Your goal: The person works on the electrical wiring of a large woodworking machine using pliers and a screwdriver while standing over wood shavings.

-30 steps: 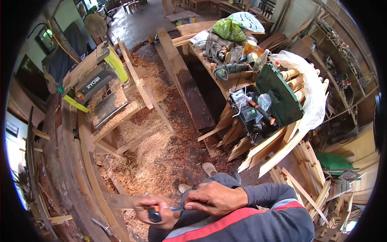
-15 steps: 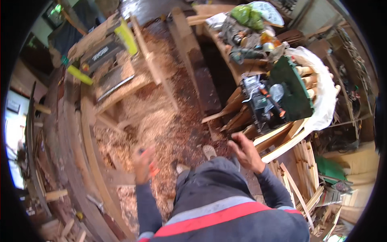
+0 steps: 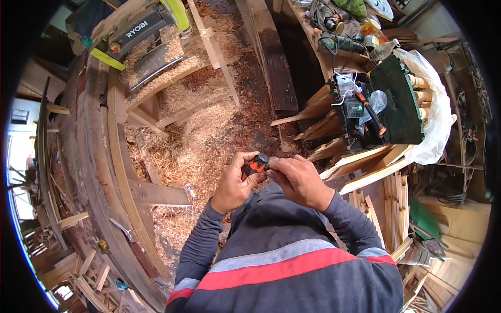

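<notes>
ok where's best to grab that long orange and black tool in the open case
Probably the near half of the long orange-and-black tool, coming from above: it is slim, lies slanted with its top side exposed in the open green case, and a clear plastic bag crowds the farther half.

Wood shavings [image 3: 201,148] litter the floor [image 3: 262,136]; a power tool [image 3: 348,44] lies on the table [image 3: 321,56].

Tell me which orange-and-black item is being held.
The partly covered item gripped in the left hand; the other, a long tool, lies in the open green-lidded case.
</notes>
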A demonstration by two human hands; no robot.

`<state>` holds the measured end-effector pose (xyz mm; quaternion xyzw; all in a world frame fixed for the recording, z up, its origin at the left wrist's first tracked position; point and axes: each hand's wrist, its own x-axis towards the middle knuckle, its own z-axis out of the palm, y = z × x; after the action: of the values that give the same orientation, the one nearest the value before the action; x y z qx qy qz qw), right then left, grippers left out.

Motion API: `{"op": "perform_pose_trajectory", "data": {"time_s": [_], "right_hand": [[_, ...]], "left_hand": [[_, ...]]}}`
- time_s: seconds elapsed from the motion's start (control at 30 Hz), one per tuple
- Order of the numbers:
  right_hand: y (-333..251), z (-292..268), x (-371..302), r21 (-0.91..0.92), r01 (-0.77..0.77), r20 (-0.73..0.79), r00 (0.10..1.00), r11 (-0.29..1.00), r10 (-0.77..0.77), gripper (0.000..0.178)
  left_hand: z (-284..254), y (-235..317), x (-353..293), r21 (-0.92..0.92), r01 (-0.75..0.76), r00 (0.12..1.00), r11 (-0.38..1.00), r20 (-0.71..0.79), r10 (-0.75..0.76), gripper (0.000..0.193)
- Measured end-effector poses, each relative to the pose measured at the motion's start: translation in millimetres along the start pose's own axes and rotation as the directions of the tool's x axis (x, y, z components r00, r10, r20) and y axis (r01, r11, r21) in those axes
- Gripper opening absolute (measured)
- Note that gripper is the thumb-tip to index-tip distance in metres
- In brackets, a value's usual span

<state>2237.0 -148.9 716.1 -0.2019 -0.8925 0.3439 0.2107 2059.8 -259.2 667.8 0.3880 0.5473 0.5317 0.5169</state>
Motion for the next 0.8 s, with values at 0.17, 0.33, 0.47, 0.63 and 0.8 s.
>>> {"op": "perform_pose_trajectory", "data": {"time_s": [0.17,0.33,0.47,0.63,0.8], "right_hand": [[0.5,-3.9,-0.6,0.005,-0.047,0.012,0.999,0.999,0.047,0.012],[2.7,-9.9,1.1,0.027,-0.113,0.02,0.993,0.993,0.113,0.014],[4.2,-15.2,-0.9,0.019,-0.262,0.062,0.964,0.965,0.26,0.018],[6.8,-20.9,-1.9,0.067,-0.319,0.089,0.946,0.945,0.313,0.018],[3.7,-28.2,1.4,0.062,-0.164,0.058,0.985,0.984,0.161,0.019]], "left_hand": [[6.8,3.4,1.7,0.144,-0.095,0.994,0.985,-0.047,0.103,0.042],[13.5,24.2,4.6,0.4,-0.191,0.976,0.896,-0.02,0.217,0.045],[17.3,13.9,4.5,0.379,-0.239,0.957,0.894,-0.062,0.282,0.048],[27.1,13.8,7.4,-0.043,-0.111,0.99,0.993,-0.086,0.107,0.04],[27.5,22.0,13.1,-0.346,0.108,0.993,0.932,-0.014,-0.121,0.032]]}}
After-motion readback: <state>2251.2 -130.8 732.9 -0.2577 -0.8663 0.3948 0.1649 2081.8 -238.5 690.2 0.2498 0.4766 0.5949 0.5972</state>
